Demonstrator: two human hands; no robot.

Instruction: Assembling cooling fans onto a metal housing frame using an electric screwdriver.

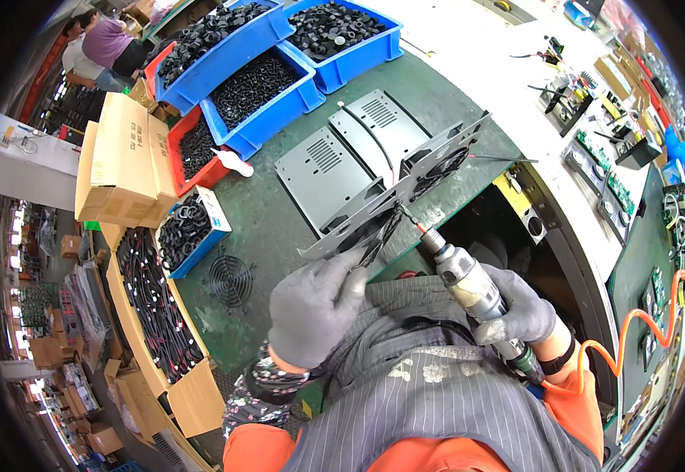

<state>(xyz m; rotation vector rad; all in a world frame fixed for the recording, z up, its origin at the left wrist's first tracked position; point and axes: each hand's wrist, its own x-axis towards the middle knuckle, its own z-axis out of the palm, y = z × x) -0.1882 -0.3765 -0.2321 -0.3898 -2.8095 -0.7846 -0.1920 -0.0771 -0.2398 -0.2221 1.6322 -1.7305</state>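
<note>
My right hand [519,311], in a grey glove, is wrapped round an air screwdriver [468,282]. Its bit points at a black round fan guard [378,236] on the near side of an upright grey metal panel [342,224]. Fingers of my gloved left hand [315,307] are closed on the guard's lower left edge; the fingertips are partly hidden. A second black round guard [441,169] sits farther right on the panel. Behind it lie vented grey metal plates [303,173], joined to the panel as far as I can see.
Blue bins [268,122] of small black parts stand at the back left. A box of black cables [158,307] is at the left, near a loose fan guard [230,281]. An orange coiled air hose [622,338] runs right. Circuit boards [618,193] lie on the right bench.
</note>
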